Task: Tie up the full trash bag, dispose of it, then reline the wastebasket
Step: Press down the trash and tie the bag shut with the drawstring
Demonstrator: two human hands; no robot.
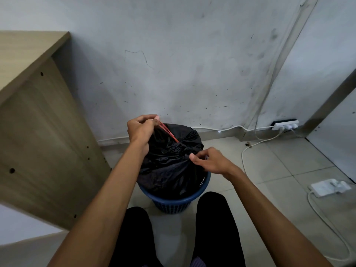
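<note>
A full black trash bag (169,160) bulges out of a blue plastic wastebasket (173,202) on the tiled floor in front of me. A red drawstring (169,132) runs taut from the bag's gathered top up to my left hand (141,130), which pinches it above the bag's far left side. My right hand (209,160) is at the bag's right side, its fingers curled and pinching the black plastic near the rim. My legs in dark trousers (212,228) flank the basket.
A wooden desk side panel (44,132) stands close on the left. The scuffed white wall (192,74) is just behind the basket. A white power strip (286,125) and cables (248,149) lie at the back right, and a white adapter (329,186) with its cord lies on the floor at right.
</note>
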